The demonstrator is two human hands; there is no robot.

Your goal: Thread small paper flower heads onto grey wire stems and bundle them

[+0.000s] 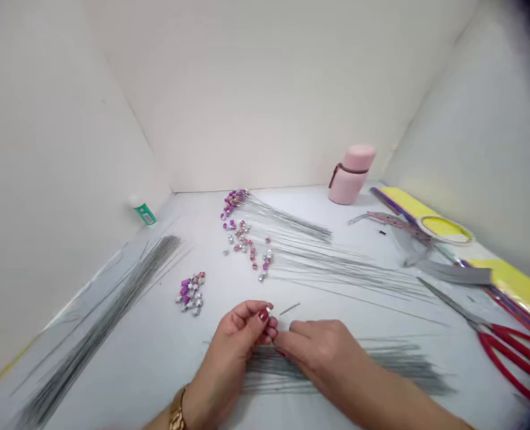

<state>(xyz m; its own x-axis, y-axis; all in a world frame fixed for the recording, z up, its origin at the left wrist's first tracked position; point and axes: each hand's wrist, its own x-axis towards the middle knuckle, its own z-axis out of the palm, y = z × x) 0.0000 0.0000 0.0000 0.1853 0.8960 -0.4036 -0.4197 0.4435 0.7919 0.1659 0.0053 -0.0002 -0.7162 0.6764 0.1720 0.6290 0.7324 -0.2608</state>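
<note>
My left hand (pixel 240 334) pinches a small silvery bead (pixel 269 311) between thumb and forefinger. Close beside its fingertips, my right hand (pixel 323 349) is closed with its fingers pressed together; what it grips is hidden. A short piece of grey wire (pixel 289 309) shows just above the gap between the hands, and I cannot tell whether either hand holds it. Beneath both hands lies a bundle of thin grey wires (pixel 408 364). Left of my left hand is a small pile of purple and silver beads (pixel 191 292).
Beaded wires (pixel 287 218) fan out at the back, with more wires (pixel 350 266) in front. Another wire bundle (pixel 113 316) lies left. Rightward are red-handled scissors (pixel 484 328), grey ribbon (pixel 453 273), a white ring (pixel 471 235) and yellow packs (pixel 515 283). A pink flask (pixel 350 176) stands behind.
</note>
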